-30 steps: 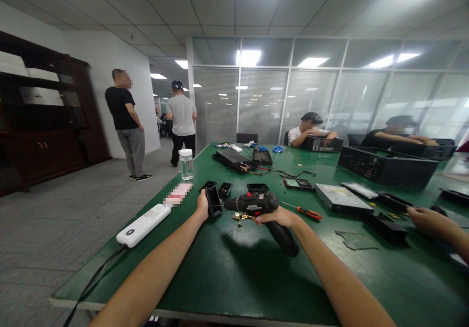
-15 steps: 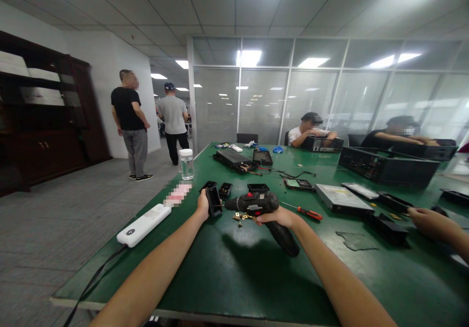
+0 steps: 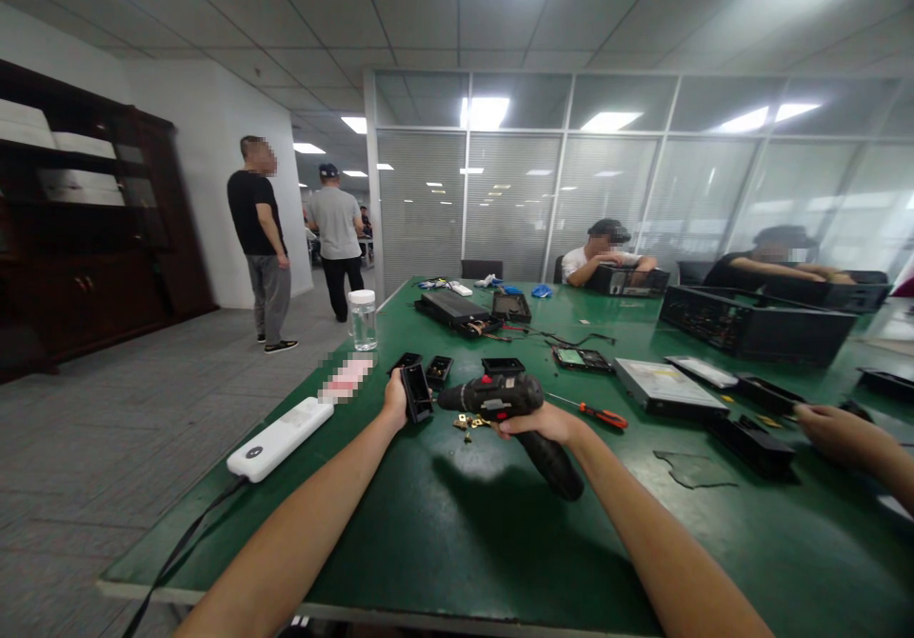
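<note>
My left hand (image 3: 395,400) grips a small black plastic housing (image 3: 416,393), tilted up off the table with its hollow side toward the drill. In my right hand (image 3: 541,423) is a black cordless drill (image 3: 492,396), held on its side with the chuck pointing left. The drill's tip reaches the housing's right edge; whether it touches a screw I cannot tell. Below the drill lie several small brass-coloured metal pieces (image 3: 467,425). Similar black housings (image 3: 439,369) rest just behind my left hand, and another black housing (image 3: 503,367) sits behind the drill.
An orange-handled screwdriver (image 3: 604,416) lies right of the drill. Farther right are a silver disc drive (image 3: 669,388), black trays and a co-worker's hand (image 3: 843,433). A white power bank (image 3: 282,438) and a clear jar (image 3: 364,322) line the left edge. Computer cases (image 3: 757,326) stand behind.
My hands, the drill and the housing keep the same position. In the background, the standing person in black has shifted slightly right and lowered an arm.
</note>
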`<state>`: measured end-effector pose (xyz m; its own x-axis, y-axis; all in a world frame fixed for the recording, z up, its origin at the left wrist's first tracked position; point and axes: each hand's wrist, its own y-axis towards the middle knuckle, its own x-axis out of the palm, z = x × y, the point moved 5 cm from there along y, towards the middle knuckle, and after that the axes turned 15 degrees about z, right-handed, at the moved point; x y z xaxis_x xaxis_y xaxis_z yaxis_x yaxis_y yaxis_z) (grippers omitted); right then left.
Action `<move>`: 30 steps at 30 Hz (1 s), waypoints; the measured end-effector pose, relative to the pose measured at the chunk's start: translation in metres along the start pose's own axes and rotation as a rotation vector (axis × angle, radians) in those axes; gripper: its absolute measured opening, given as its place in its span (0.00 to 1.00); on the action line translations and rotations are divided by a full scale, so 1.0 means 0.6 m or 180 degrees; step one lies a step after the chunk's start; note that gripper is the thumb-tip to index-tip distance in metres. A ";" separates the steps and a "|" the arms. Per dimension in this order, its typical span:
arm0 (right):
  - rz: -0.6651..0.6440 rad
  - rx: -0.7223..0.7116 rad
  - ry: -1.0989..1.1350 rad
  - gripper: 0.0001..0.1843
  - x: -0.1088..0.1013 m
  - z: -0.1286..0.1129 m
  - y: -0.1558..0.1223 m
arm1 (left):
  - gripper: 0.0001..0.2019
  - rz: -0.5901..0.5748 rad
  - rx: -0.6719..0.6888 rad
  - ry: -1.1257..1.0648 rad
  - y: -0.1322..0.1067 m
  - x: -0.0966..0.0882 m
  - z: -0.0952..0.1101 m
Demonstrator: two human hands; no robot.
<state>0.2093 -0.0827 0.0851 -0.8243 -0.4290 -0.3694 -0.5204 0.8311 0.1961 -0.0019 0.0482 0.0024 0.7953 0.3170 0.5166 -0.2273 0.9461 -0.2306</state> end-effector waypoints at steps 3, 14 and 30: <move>0.0005 0.0007 0.0026 0.13 0.000 0.001 0.000 | 0.19 -0.0015 0.0006 -0.0035 0.004 -0.001 -0.002; -0.0039 -0.0007 0.0085 0.14 0.002 0.001 0.001 | 0.19 -0.0057 -0.0021 -0.0072 0.006 -0.002 -0.005; -0.0037 -0.0013 0.0077 0.15 0.001 0.001 0.002 | 0.19 -0.0117 0.0031 -0.0068 0.008 -0.002 -0.006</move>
<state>0.2084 -0.0816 0.0846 -0.8234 -0.4470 -0.3495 -0.5307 0.8247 0.1956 -0.0023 0.0521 -0.0022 0.7911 0.2833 0.5421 -0.2037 0.9577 -0.2032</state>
